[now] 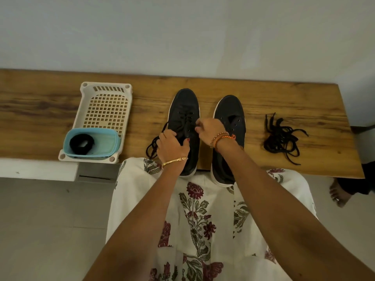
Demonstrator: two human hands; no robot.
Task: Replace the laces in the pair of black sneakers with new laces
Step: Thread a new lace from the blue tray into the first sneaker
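Two black sneakers with white soles stand side by side on the wooden bench, toes away from me. The left sneaker (pixel 185 106) has a black lace (pixel 154 144) partly threaded, its loose end trailing off to the left. My left hand (pixel 172 146) presses on that sneaker's side and tongue. My right hand (pixel 209 129) pinches the lace near the right-side eyelets. The right sneaker (pixel 230 110) has bare eyelets and no lace. A tangle of loose black laces (pixel 282 137) lies on the bench to the right.
A cream plastic basket (pixel 105 110) sits at the left of the wooden bench (pixel 304 102), holding a light blue tub (pixel 105 142) with a coiled black lace (pixel 82 144). A wall rises behind the bench. Another person's bare foot (pixel 338 194) shows at far right.
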